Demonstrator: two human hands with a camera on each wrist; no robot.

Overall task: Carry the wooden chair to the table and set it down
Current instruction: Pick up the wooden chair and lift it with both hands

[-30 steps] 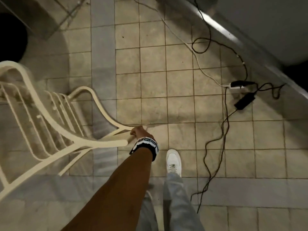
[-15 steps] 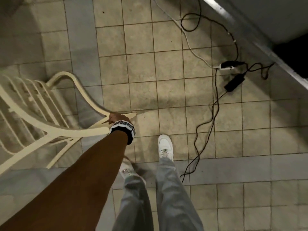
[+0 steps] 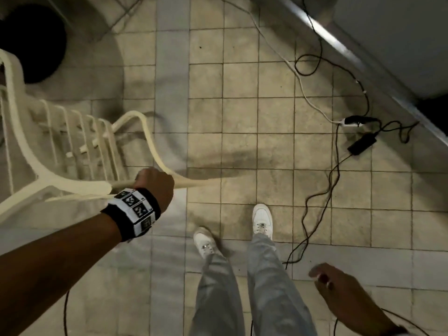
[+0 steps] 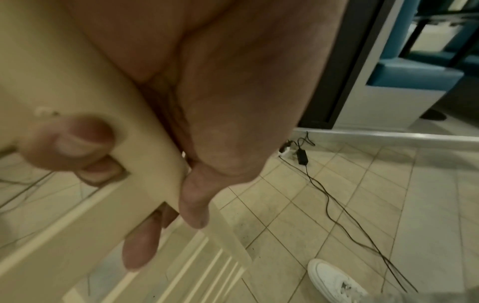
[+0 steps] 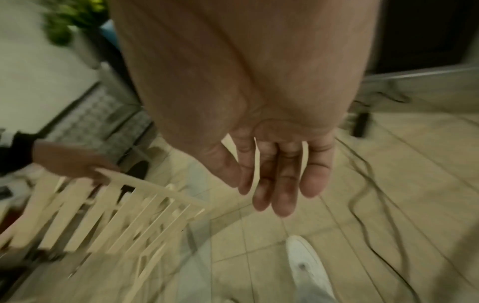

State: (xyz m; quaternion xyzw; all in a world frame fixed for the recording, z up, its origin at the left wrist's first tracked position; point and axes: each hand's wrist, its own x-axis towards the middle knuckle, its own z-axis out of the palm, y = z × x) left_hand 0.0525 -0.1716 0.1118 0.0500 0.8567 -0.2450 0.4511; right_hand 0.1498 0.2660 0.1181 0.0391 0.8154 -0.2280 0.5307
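The cream slatted wooden chair (image 3: 72, 151) hangs tilted over the tiled floor at the left of the head view. My left hand (image 3: 152, 180) grips its curved top rail; the left wrist view shows that hand (image 4: 129, 174) with fingers (image 4: 70, 143) and thumb wrapped round the cream rail (image 4: 85, 205). My right hand (image 3: 339, 294) hangs at the lower right, holding nothing. In the right wrist view the right hand (image 5: 279, 184) has straight fingers, with the chair (image 5: 108, 213) and left hand (image 5: 70, 162) off to the left. No table top is plainly in view.
Black and white cables (image 3: 327, 190) trail across the tiles to a power strip (image 3: 351, 121) and an adapter (image 3: 362, 144) on the right. A metal door sill (image 3: 339, 44) runs diagonally at the upper right. A dark round object (image 3: 31, 42) lies beyond the chair. My white shoes (image 3: 261, 219) stand at centre.
The chair has stayed in my left hand's grip while I stepped along the tiles. My right hand has swung into view at the lower right.
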